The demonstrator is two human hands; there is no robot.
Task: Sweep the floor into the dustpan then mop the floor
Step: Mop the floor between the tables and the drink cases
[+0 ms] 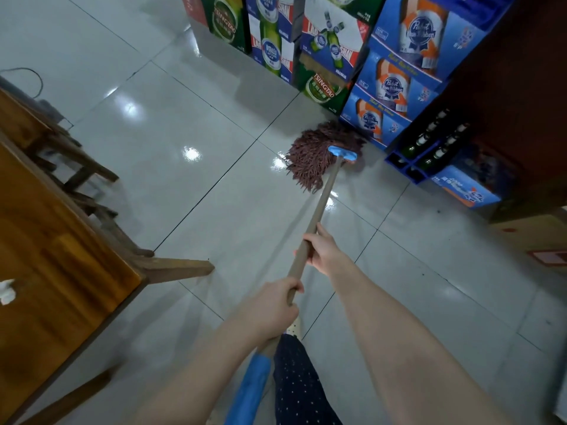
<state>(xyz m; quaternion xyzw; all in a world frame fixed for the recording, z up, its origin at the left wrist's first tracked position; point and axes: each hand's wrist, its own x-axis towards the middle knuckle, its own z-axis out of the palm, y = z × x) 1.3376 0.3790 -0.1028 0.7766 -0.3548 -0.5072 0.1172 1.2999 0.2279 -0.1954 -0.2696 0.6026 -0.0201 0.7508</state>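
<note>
Mopping beside the far-right beer cartons (395, 87), the mop head (316, 157) is lying on the floor (184, 194), touching them. The left hand (271, 302) is gripping the handle (322, 204) nearer, the right hand (320, 250) farther along. Drawing back in overlapping strokes is probably working best.

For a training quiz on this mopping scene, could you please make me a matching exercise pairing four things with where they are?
Things:
1 mop head
2 left hand
3 right hand
4 table

Places:
a at the view's left edge
b gripping the handle nearer the body
c on the floor by the blue boxes
d gripping the handle nearer the mop head

Pairs: 1-c; 2-b; 3-d; 4-a
</note>
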